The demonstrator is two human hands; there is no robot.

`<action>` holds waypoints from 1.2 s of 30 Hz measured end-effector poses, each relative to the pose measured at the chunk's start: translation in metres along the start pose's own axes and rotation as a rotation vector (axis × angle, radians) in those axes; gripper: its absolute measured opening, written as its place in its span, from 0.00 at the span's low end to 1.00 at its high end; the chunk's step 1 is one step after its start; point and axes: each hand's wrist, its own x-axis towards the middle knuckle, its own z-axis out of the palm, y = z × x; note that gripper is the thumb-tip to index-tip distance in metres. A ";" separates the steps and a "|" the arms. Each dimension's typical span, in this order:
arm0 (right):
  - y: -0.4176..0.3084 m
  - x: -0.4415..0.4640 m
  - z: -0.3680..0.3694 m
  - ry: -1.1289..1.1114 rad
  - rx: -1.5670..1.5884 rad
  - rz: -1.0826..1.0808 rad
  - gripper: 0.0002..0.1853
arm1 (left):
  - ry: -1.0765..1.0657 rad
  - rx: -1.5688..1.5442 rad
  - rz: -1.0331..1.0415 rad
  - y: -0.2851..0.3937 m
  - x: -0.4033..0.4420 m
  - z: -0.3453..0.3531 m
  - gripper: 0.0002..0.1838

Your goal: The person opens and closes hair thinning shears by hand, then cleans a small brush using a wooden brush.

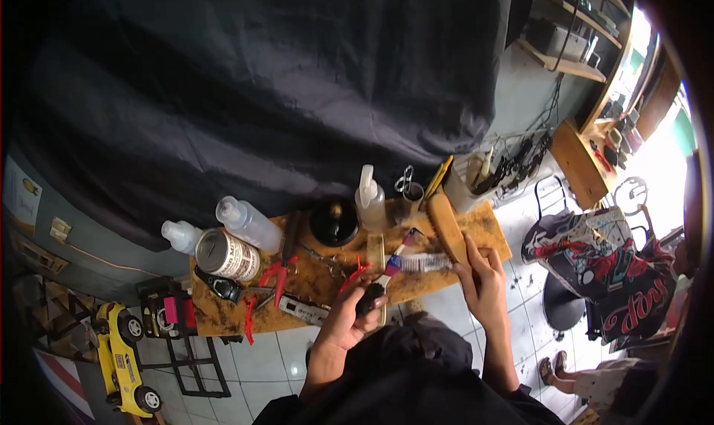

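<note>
My left hand (351,317) is closed around a slim tool (394,265) with a dark lower end and a purple, white and blue body; its exact kind is unclear. Pinched in my right hand (485,284) is a wooden brush (446,224), its long tan back slanting up and left. A pale grey toothed or bristled strip (424,263) spans from the coloured tool to my right fingers; I cannot tell which hand supports it. Both hands are above the front part of a worn wooden shelf (483,228). Behind the coloured tool stands a spray bottle (370,205).
The shelf holds a labelled can (227,254), a clear bottle (253,226), a black round container (334,223), red-handled pliers (280,280) and scissors (321,258). A yellow toy car (123,358) is at lower left. A person's feet (552,369) show at right.
</note>
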 end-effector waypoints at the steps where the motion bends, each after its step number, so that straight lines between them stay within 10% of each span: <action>1: -0.003 0.007 -0.003 0.005 0.001 -0.016 0.25 | -0.014 -0.085 -0.027 0.001 0.002 0.004 0.16; 6: -0.026 0.002 -0.009 -0.379 0.268 -0.133 0.25 | 0.079 0.011 0.011 -0.001 0.007 0.017 0.15; 14: 0.019 0.002 -0.008 0.070 0.110 0.251 0.25 | 0.036 -0.018 -0.027 -0.013 0.006 0.010 0.14; 20: -0.017 -0.015 -0.013 -0.325 0.356 0.082 0.25 | 0.186 0.106 -0.024 -0.016 0.015 0.033 0.13; 29: 0.039 -0.017 -0.012 0.220 0.141 0.256 0.26 | 0.003 0.102 -0.009 -0.021 0.007 0.025 0.13; 36: -0.005 -0.034 0.001 -0.070 0.399 0.024 0.28 | 0.035 0.199 -0.033 -0.020 0.011 0.044 0.22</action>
